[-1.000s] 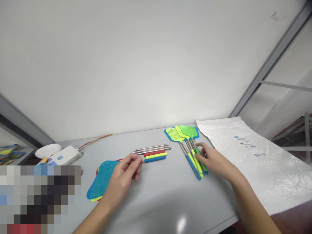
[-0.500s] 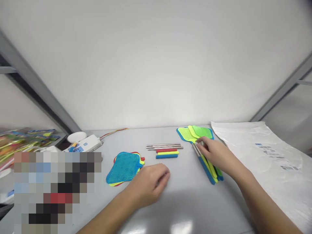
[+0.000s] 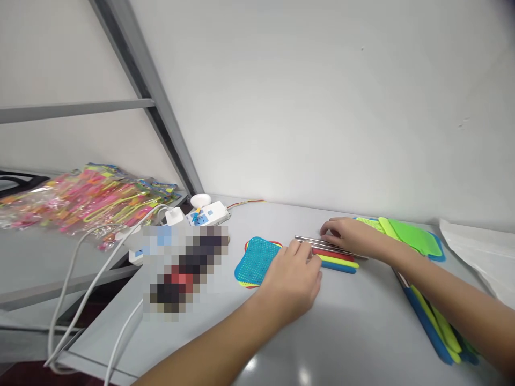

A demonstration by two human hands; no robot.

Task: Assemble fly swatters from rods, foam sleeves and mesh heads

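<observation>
Seeing right hand bent-fingered at metal rods, left hand by loose mesh heads (can't tell if either holds anything); assembled swatters done at right; rods, mesh heads, coloured grips remain unjoined.

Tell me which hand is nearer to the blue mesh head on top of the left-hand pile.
Left. The left hand overlaps the right edge of the blue mesh head in view; the right hand is farther right, at the metal rods.
</observation>
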